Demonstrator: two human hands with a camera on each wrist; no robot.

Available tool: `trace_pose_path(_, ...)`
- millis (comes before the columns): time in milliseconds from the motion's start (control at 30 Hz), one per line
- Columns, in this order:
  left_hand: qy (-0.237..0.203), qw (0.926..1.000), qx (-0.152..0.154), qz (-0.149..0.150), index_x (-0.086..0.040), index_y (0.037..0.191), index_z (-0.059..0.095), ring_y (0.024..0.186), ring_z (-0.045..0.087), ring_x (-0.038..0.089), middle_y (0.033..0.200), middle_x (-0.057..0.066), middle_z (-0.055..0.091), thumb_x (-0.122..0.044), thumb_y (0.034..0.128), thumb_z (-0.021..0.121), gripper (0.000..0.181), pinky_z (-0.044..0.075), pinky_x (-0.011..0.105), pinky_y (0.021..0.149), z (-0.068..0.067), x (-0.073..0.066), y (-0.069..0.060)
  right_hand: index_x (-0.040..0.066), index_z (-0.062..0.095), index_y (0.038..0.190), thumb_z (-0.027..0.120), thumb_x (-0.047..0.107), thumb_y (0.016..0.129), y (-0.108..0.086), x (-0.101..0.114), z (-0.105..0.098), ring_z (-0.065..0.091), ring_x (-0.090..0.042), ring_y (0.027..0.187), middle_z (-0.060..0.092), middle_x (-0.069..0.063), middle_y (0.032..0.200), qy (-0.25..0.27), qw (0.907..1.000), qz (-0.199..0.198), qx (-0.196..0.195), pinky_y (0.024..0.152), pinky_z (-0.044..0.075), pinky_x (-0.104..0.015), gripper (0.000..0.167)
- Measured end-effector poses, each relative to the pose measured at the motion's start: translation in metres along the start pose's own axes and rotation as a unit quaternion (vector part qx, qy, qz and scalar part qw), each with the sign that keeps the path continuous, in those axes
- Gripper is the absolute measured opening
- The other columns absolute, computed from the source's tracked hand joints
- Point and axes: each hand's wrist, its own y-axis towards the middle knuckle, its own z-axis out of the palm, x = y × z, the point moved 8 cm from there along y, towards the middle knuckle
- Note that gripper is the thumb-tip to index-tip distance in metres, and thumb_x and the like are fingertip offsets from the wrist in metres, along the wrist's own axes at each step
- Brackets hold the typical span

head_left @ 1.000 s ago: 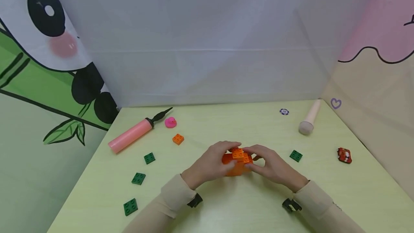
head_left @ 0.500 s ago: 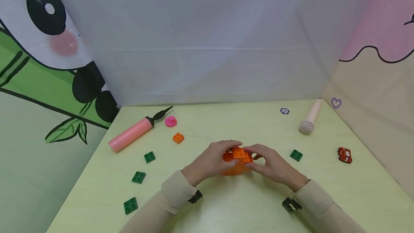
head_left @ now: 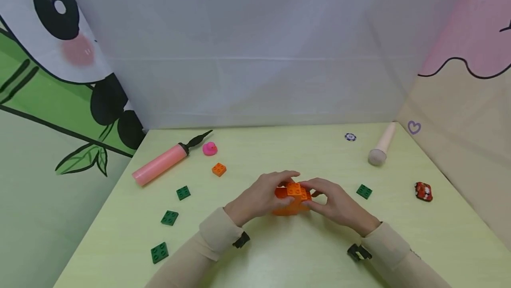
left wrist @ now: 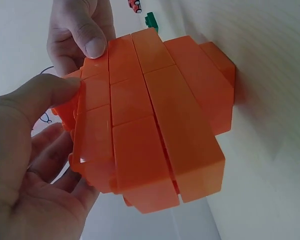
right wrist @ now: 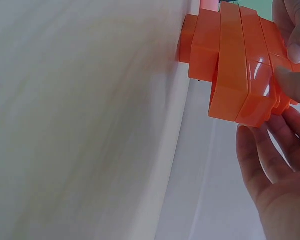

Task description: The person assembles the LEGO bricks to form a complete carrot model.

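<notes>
View dips slightly over orange bricks [head_left: 296, 204], table [head_left: 295, 257], pale backdrop [head_left: 255, 48].

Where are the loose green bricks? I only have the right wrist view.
Observer: Head view: three green bricks lie on the left side of the table, and a fourth green brick on the right.
Operator: Any loose orange?
Observer: Yes, one orange brick, on the near side of the pink duck.
Operator: Studs or smooth on top of what's being held?
Observer: The orange build shows studs on top, seen from the head camera.
</notes>
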Motion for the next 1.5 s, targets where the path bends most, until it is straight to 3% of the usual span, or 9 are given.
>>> trace_pose_path(233, -0.008, 0.9999, -0.001, 0.01, -0.013, 0.146, 0.047, 0.102, 0.059, 0.01, 0.117, -0.001, 0.064, -0.016, 0.094, 0.07, 0.057, 0.052, 0.02, 0.089, 0.0, 0.002, -0.003, 0.014, 0.061, 0.135, 0.075, 0.019, 0.09, 0.0, 0.0, -0.001, 0.062, -0.01, 0.103, 0.066, 0.004, 0.121, 0.002, 0.9998, -0.013, -0.013, 0.086, 0.058, -0.041, 0.047)
trace_pose_path(367, -0.021, 0.9996, -0.008, -0.019, -0.017, 0.146, 0.05, 0.113, 0.059, 0.018, 0.125, -0.002, 0.062, -0.034, 0.0947, 0.069, 0.057, 0.051, 0.032, 0.098, -0.011, 0.017, -0.008, 0.015, 0.06, 0.135, 0.074, 0.021, 0.091, -0.001, 0.0, -0.002, 0.061, -0.01, 0.104, 0.065, 0.005, 0.121, -0.005, 0.9997, -0.019, -0.016, 0.086, 0.058, -0.037, 0.047)
trace_pose_path(467, -0.015, 0.9969, -0.049, -0.06, -0.019, 0.144, 0.053, 0.117, 0.058, 0.021, 0.13, -0.002, 0.062, -0.044, 0.0941, 0.067, 0.057, 0.049, 0.041, 0.101, -0.035, 0.044, -0.014, 0.015, 0.061, 0.135, 0.074, 0.022, 0.091, -0.001, 0.0, -0.003, 0.061, -0.01, 0.105, 0.065, 0.005, 0.122, -0.007, 0.9996, -0.02, -0.018, 0.086, 0.057, -0.036, 0.047)
trace_pose_path(633, 0.027, 0.9817, -0.133, -0.134, -0.012, 0.14, 0.056, 0.12, 0.057, 0.028, 0.134, 0.009, 0.061, -0.034, 0.0959, 0.068, 0.05, 0.048, 0.048, 0.101, -0.082, 0.104, -0.033, 0.016, 0.061, 0.135, 0.075, 0.021, 0.091, 0.001, 0.001, -0.005, 0.06, -0.009, 0.106, 0.064, 0.007, 0.123, -0.005, 0.9997, -0.017, -0.019, 0.087, 0.057, -0.036, 0.047)
trace_pose_path(800, 0.06, 0.9652, -0.15, -0.206, 0.001, 0.139, 0.053, 0.126, 0.051, 0.04, 0.137, 0.022, 0.056, -0.021, 0.0944, 0.069, 0.052, 0.042, 0.054, 0.105, -0.109, 0.149, -0.052, 0.016, 0.061, 0.135, 0.074, 0.022, 0.091, 0.001, 0.0, -0.003, 0.06, -0.009, 0.106, 0.064, 0.007, 0.122, -0.006, 0.9998, -0.015, -0.014, 0.087, 0.057, -0.035, 0.046)
trace_pose_path(1000, 0.075, 0.9509, -0.129, -0.271, 0.007, 0.137, 0.052, 0.126, 0.051, 0.039, 0.138, 0.023, 0.055, -0.019, 0.0919, 0.07, 0.055, 0.041, 0.052, 0.107, -0.112, 0.175, -0.06, 0.015, 0.061, 0.135, 0.075, 0.023, 0.091, 0.002, 0.0, -0.002, 0.06, -0.009, 0.106, 0.064, 0.007, 0.122, -0.004, 0.9999, -0.009, -0.011, 0.088, 0.056, -0.035, 0.047)
trace_pose_path(1167, 0.097, 0.9453, -0.111, -0.291, 0.008, 0.132, 0.056, 0.11, 0.057, 0.035, 0.128, 0.022, 0.061, -0.015, 0.0904, 0.072, 0.05, 0.045, 0.048, 0.102, -0.106, 0.185, -0.06, 0.016, 0.06, 0.135, 0.074, 0.024, 0.091, 0.003, -0.002, -0.001, 0.059, -0.009, 0.106, 0.064, 0.007, 0.122, -0.004, 0.9999, -0.003, -0.01, 0.088, 0.056, -0.035, 0.047)
trace_pose_path(1333, 0.097, 0.9475, -0.115, -0.282, 0.008, 0.127, 0.058, 0.1, 0.059, 0.031, 0.118, 0.021, 0.065, -0.009, 0.0903, 0.071, 0.043, 0.049, 0.046, 0.095, -0.103, 0.189, -0.062, 0.016, 0.06, 0.135, 0.073, 0.026, 0.092, 0.003, -0.005, 0.0, 0.059, -0.009, 0.106, 0.064, 0.007, 0.123, -0.004, 0.9999, 0.003, -0.009, 0.089, 0.056, -0.035, 0.047)
trace_pose_path(1500, 0.075, 0.9557, -0.116, -0.26, 0.005, 0.129, 0.06, 0.102, 0.059, 0.031, 0.119, 0.018, 0.065, -0.013, 0.0907, 0.069, 0.043, 0.049, 0.046, 0.095, -0.1, 0.184, -0.059, 0.016, 0.061, 0.135, 0.074, 0.024, 0.091, 0.004, -0.003, -0.001, 0.06, -0.009, 0.107, 0.064, 0.006, 0.125, -0.001, 0.9999, -0.005, -0.011, 0.088, 0.056, -0.035, 0.046)
